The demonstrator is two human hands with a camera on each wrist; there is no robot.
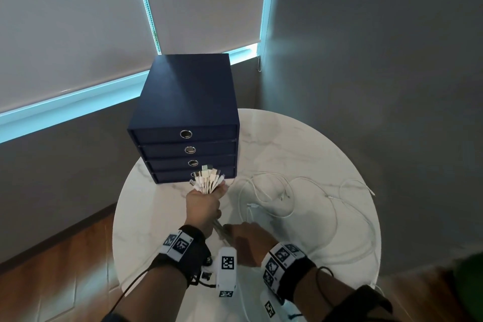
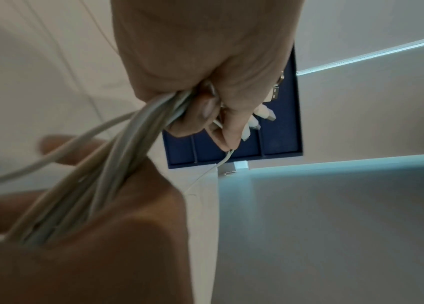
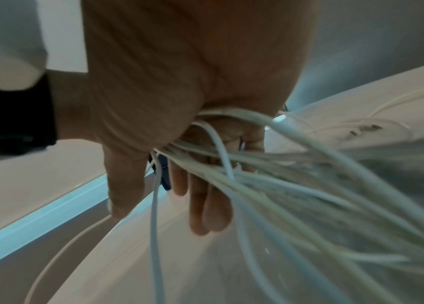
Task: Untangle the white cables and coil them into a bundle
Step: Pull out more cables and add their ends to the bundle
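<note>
My left hand grips a thick bunch of white cables just below their plugs, which fan out above the fist in front of the drawer box. In the left wrist view, the left hand has its fingers curled round the bunch. Just below, my right hand has the strands running across its palm. The right wrist view shows the right hand with thumb and fingers fairly straight and the blurred cables streaming past them. The rest of the cables lie in loose tangled loops on the table.
A round white marble table bears a dark blue box of several drawers at its far left. Grey walls and a blind-covered window stand behind. Wooden floor shows on the left below the table edge.
</note>
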